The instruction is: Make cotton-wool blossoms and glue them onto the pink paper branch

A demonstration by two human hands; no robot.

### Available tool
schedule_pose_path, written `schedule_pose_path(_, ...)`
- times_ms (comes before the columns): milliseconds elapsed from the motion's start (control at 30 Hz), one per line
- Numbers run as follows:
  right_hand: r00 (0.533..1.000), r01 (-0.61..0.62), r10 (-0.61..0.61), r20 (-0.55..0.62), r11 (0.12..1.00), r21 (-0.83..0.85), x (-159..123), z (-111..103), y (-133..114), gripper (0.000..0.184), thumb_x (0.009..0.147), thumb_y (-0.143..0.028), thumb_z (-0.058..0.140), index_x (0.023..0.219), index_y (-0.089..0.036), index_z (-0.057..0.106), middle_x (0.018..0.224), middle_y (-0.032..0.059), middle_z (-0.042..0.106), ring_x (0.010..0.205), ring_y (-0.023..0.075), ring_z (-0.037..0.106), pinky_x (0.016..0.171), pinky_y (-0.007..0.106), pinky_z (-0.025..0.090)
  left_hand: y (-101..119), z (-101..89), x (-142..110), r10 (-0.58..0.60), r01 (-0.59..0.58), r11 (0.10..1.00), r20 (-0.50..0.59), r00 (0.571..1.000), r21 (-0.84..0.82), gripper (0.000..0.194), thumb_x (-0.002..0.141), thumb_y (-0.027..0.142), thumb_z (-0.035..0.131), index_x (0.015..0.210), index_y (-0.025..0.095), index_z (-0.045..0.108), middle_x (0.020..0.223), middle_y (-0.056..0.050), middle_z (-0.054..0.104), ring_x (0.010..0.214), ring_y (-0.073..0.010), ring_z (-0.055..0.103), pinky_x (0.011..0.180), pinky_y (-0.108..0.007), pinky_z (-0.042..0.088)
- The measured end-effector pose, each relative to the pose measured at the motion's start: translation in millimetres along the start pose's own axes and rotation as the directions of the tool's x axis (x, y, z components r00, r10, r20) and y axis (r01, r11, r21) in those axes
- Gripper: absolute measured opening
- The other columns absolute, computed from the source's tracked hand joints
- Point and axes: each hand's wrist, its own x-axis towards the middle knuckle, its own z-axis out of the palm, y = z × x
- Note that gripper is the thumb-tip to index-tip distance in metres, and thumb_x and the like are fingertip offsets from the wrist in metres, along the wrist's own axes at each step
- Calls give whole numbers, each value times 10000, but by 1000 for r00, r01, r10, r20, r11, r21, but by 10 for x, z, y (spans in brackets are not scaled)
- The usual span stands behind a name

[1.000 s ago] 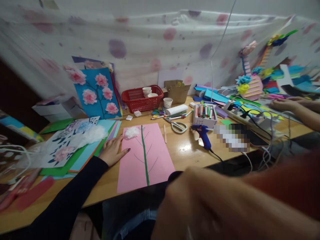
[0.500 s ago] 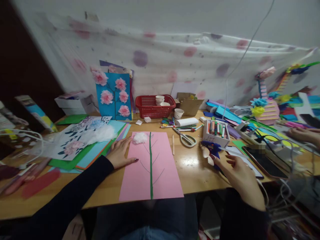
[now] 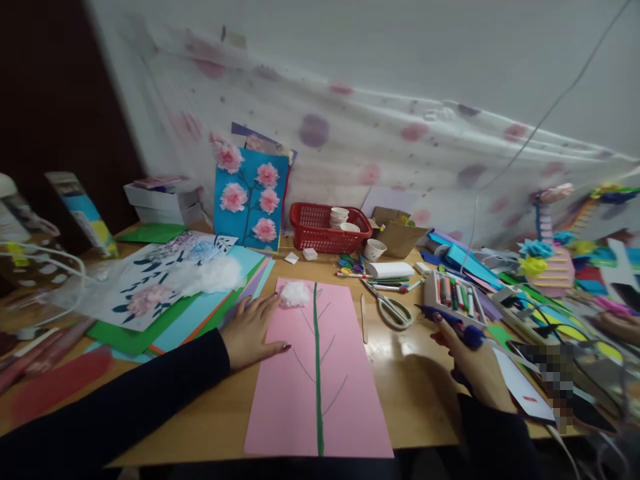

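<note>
Left hand (image 3: 253, 331) spread loosely, touching the left edge of thin, likely easily creased pink paper (image 3: 290, 373) on the surface; right hand (image 3: 475, 367) curled around the blue glue gun (image 3: 453, 325), probably light and rigid, best held by its handle.

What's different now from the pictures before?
The right hand came forward from close to the camera and took hold of the blue glue gun, which now looks lifted off the table. The left hand still rests at the left edge of the pink paper, and the white fluff stayed on it.
</note>
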Motion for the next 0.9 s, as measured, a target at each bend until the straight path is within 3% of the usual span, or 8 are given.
schedule_pose_path(100,980,137,-153,130,982,129,-115,-48,-382,599,786,-682,383,584,-165,609,612,87,636,501,154,512,365,224,310,-18,66,-9,9,-9,1000,-32,999,-1,865,795,659,433,1400,58,290,1469,-179,327,1339,-319,302,1096,-522,166)
schedule_pose_path(200,911,202,-233,341,972,123,-174,8,-785,640,814,-681,344,553,-157,600,556,62,584,451,121,450,351,217,256,-47,125,-26,15,-15,1000,-102,995,0,834,791,662,444,1385,87,327,1445,-172,374,1321,-309,335,1090,-503,194)
schedule_pose_path(333,766,356,-350,539,929,97,-95,232,-1104,588,844,-636,391,577,-156,600,579,49,601,543,131,503,485,229,372,-98,182,-74,64,-58,998,-232,970,30,701,804,613,479,1321,143,415,1393,-146,450,1285,-294,375,1074,-480,219)
schedule_pose_path(400,725,363,-345,596,927,96,-23,356,-1160,571,846,-632,404,590,-156,589,589,48,614,544,130,509,498,231,377,-98,194,-110,81,-72,996,-292,953,43,613,825,573,480,1277,160,456,1375,-128,468,1284,-275,369,1076,-459,207)
schedule_pose_path(500,716,329,-287,636,943,55,76,491,-1184,572,847,-636,400,585,-156,571,583,50,618,492,117,492,446,227,345,-53,196,-163,92,-79,996,-336,937,51,535,846,543,465,1236,179,492,1360,-108,481,1293,-252,349,1086,-447,171)
schedule_pose_path(633,728,308,-258,635,951,34,163,579,-1197,552,847,-631,410,594,-163,555,537,32,592,471,112,494,440,221,340,1,199,-202,123,-107,992,-307,944,71,552,845,555,449,1253,186,495,1352,-96,496,1287,-252,355,1098,-462,130)
schedule_pose_path(733,747,283,-207,631,959,-20,195,628,-1202,561,824,-655,424,586,-163,552,510,31,584,498,123,523,473,225,367,-28,208,-205,154,-129,987,-314,937,99,543,852,552,439,1255,194,508,1344,-88,513,1279,-246,368,1101,-444,113)
schedule_pose_path(900,753,272,-144,642,957,-104,200,680,-1198,563,788,-690,433,599,-170,540,461,0,529,417,100,454,408,211,324,-107,208,-190,245,-188,962,-326,913,197,538,859,557,414,1261,211,508,1351,-64,513,1265,-234,385,1095,-414,111)
